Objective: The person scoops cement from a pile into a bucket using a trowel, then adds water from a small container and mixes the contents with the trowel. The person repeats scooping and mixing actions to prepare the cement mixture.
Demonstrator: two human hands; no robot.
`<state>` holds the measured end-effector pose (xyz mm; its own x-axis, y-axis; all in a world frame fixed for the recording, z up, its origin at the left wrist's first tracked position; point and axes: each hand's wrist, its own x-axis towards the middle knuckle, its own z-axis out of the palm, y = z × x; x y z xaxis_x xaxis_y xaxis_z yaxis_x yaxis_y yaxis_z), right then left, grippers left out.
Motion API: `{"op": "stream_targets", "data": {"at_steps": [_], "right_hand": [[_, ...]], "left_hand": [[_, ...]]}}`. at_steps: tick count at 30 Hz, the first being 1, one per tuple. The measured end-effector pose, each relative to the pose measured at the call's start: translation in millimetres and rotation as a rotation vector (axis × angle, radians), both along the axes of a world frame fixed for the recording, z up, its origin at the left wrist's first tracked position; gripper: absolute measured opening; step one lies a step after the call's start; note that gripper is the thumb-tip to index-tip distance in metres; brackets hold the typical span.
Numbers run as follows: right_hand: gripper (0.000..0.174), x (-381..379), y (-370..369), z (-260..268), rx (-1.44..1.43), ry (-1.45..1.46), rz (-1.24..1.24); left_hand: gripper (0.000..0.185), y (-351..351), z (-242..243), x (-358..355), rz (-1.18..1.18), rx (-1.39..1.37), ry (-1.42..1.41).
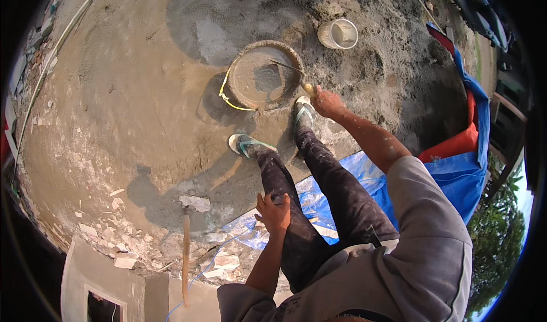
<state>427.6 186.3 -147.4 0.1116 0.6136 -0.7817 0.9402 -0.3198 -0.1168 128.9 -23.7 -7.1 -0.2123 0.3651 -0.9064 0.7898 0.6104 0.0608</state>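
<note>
My right hand (328,102) grips the wooden handle of a trowel (288,66). Its blade reaches over the near right rim of a round bucket (236,94) with a yellow rope handle (223,92). Wet grey mortar (256,67) lies inside the bucket, with a darker patch in the middle. My left hand (275,214) rests on my left thigh, fingers spread and holding nothing. Both my feet, in flip-flops (245,144), stand on the ground just on the near side of the bucket.
Beyond the bucket stands a clear plastic tub (337,34) on a heap of sand and cement (376,65). Blue and red tarpaulin (455,176) lies at right. A long-handled hammer (186,253), broken rubble (125,260) and a thin blue cord (209,264) are at lower left.
</note>
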Motion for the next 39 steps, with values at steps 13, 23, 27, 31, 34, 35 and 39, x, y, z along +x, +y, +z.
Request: {"op": "stream_targets", "data": {"at_steps": [13, 23, 27, 31, 34, 35, 39], "right_hand": [[0.041, -114, -36, -63, 0.38, 0.44, -1.701], [0.06, -107, 18, -69, 0.339, 0.228, -0.54], [0.06, -76, 21, -60, 0.316, 0.179, -0.626], [0.06, -62, 17, -53, 0.266, 0.175, -0.458], [0.06, -54, 5, -23, 0.253, 0.178, -0.564], [0.06, -16, 0, -23, 0.318, 0.136, -0.48], [0.054, 44, 0, -6, 0.154, -0.019, -0.197]], "left_hand": [[0.065, -12, -1, -6, -0.019, 0.02, -0.014], [0.065, -25, -2, -15, 0.001, 0.023, 0.002], [0.067, -16, -2, -7, -0.005, 0.008, -0.025], [0.066, -16, -5, -3, 0.0, 0.036, -0.041], [0.066, -24, -3, -13, 0.012, 0.03, 0.014], [0.066, -19, -4, -6, 0.007, 0.047, -0.007], [0.065, -26, -7, -10, 0.007, 0.053, 0.005]]}}
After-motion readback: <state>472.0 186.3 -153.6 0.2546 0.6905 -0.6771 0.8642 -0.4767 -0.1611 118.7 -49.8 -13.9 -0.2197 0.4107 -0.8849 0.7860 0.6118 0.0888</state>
